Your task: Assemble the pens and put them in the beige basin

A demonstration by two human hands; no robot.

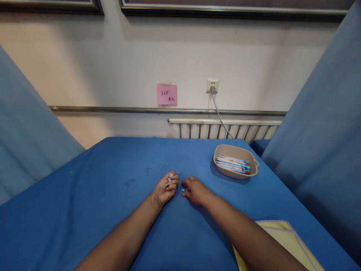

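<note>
My left hand point(166, 188) is turned palm up over the blue-covered table point(93, 210), its fingers curled round several small white pieces point(170, 178). Their exact kind is too small to make out. Just to the right, my right hand point(194, 190) is palm down, thumb and fingers bent inward at the cloth. A small whitish piece point(183, 189) shows between its fingertips, partly hidden by them. A short gap separates the two hands.
A beige basket point(222, 150) holding several pens point(232, 164) stands at the back right. Yellow cloth point(282, 241) lies under my right forearm. Blue curtains point(316, 124) hang on both sides. Behind the table are a radiator point(225, 128) and a plugged-in cord point(218, 109).
</note>
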